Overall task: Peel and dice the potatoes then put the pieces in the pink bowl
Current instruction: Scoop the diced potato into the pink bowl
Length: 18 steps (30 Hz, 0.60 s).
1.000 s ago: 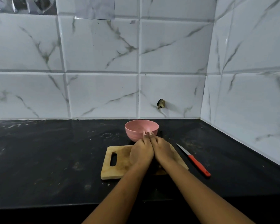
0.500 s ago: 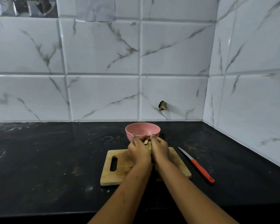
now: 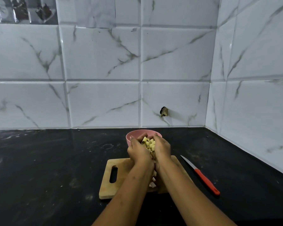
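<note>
My left hand and my right hand are cupped together, palms up, around a heap of pale diced potato pieces. The hands are raised above the far edge of the wooden cutting board, their fingertips over the near rim of the pink bowl. A few potato pieces show between my wrists, lower down over the board. The inside of the bowl is mostly hidden by my fingers.
A knife with a red handle lies on the black counter right of the board, blade pointing away. White marble-look tiled walls close the back and the right side. A small dark fitting sticks out of the back wall.
My hands, first pressed flat together on the board, scooped up the diced potato and lifted it forward to the bowl's rim.
</note>
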Each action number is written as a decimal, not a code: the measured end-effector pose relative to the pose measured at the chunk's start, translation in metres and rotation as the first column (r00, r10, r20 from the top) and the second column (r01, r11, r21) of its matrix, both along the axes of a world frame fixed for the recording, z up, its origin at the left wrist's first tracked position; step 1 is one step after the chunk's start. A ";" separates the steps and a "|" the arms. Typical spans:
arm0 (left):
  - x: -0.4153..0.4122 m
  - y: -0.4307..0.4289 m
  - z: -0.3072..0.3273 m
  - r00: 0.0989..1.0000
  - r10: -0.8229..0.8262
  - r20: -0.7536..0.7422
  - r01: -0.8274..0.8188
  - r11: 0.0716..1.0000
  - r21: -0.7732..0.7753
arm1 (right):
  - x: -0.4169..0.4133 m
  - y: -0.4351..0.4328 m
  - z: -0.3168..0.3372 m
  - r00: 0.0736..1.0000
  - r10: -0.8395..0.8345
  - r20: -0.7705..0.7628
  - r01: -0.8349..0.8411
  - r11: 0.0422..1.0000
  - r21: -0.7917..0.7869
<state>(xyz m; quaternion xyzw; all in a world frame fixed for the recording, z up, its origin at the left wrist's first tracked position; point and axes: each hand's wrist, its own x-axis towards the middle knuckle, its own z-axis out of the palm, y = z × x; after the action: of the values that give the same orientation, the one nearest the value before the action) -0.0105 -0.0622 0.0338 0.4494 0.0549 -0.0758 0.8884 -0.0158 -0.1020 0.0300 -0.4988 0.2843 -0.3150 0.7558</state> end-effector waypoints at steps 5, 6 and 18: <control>0.019 -0.010 0.012 0.999 -0.028 0.040 0.028 1.000 -0.003 | 0.008 -0.007 0.019 1.000 -0.009 0.014 0.010 0.998 -0.067; 0.024 -0.012 0.016 0.998 -0.029 0.048 0.029 1.000 -0.004 | 0.010 -0.009 0.026 1.000 -0.008 0.024 0.010 0.998 -0.070; 0.100 -0.045 0.044 0.991 -0.083 0.101 0.082 0.997 0.011 | 0.085 -0.042 0.055 0.998 0.060 0.013 -0.058 0.989 -0.137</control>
<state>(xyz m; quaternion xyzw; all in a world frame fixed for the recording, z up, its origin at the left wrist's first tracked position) 0.0899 -0.1073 0.0782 0.4576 -0.0087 -0.0893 0.8846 0.0695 -0.1436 0.0854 -0.5549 0.2408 -0.3153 0.7312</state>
